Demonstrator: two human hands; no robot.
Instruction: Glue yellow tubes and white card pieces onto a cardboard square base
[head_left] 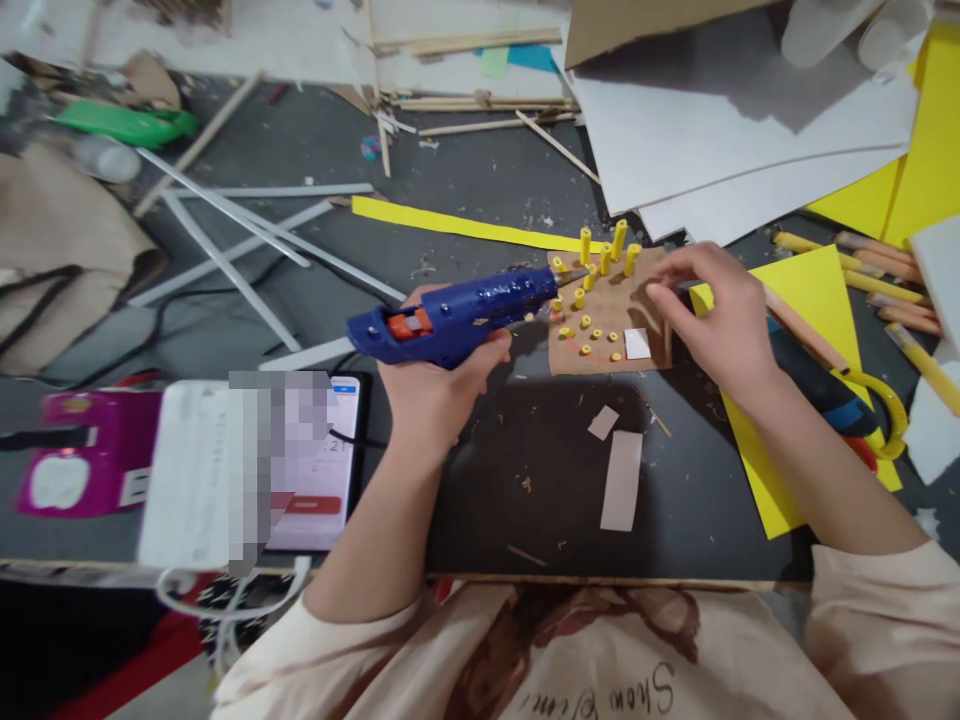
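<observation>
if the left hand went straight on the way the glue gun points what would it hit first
Most likely the yellow tube at the nozzle tip, standing on the cardboard: the glue gun in the left hand would meet it first, though depth is unclear.

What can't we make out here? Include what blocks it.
All in the head view:
- Trigger of the blue glue gun: hidden by the gun's body and the left hand.
- Whether the nozzle touches the yellow rolls: too small, overlapping.
- Anything between the right hand's fingertips: too small and blurred.
- Part of the phone screen: covered by pixelation.
- Print on the white box: blurred.
</observation>
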